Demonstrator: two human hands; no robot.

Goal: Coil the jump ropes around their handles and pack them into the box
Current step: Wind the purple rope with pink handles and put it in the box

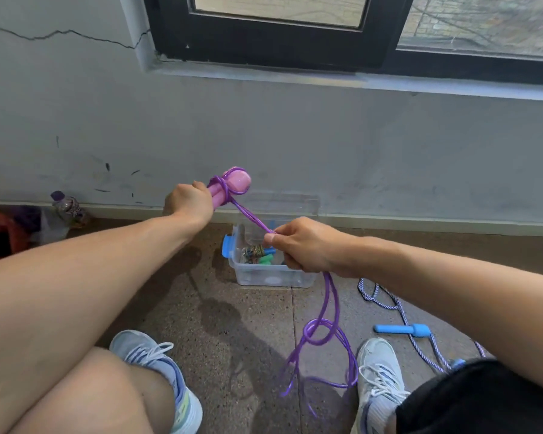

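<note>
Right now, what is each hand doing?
Left hand: grips the pink handles.
Right hand: pinches the purple rope, pulling it taut.

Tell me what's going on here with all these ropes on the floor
A seated person is coiling a purple jump rope. The left hand grips the pink handles, with a few turns already wound on, while the right hand pulls the rope taut. Most of it hangs loose to the floor. A clear box by the wall already holds ropes, and a blue-handled rope lies unwound.

Pink handles (pixel 232 186), purple rope (pixel 323 327), blue-latched clear box (pixel 264 274).
</note>
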